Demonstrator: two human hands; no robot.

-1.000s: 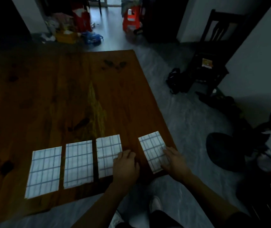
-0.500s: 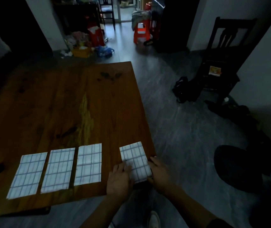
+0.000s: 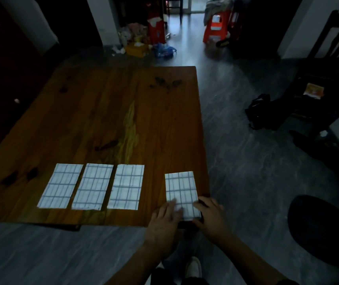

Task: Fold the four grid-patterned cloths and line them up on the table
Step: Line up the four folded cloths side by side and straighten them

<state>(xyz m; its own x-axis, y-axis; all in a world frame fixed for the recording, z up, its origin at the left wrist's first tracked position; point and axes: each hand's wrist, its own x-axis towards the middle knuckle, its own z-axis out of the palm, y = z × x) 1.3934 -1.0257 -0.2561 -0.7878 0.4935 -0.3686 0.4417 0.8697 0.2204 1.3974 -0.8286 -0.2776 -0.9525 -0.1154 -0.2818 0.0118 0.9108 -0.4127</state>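
Both hands are resting with fairly straight fingers on the near end of the fourth cloth (image 3: 182,190), the left hand (image 3: 164,222) pressing its left corner and the right hand (image 3: 210,217) its right corner; neither is seen curling round or pinching it.

Item: wooden table (image 3: 107,120), largest, bearing all four cloths along its near edge.

Item: first cloth (image 3: 60,186), second cloth (image 3: 92,187), third cloth (image 3: 126,187), each folded to a narrow rectangle and lying side by side in an even row, close together but apart.

Item: the fourth cloth, folded to much the same shape, lying at the table's near right corner, standing off from the third by a wider gap and sitting lower than the row, its near end reaching the table edge.

Status, as judged: folding is looking complete on all four; what is remaining is nudging the fourth leftward and away from the edge so it is matching the row's spacing and line.
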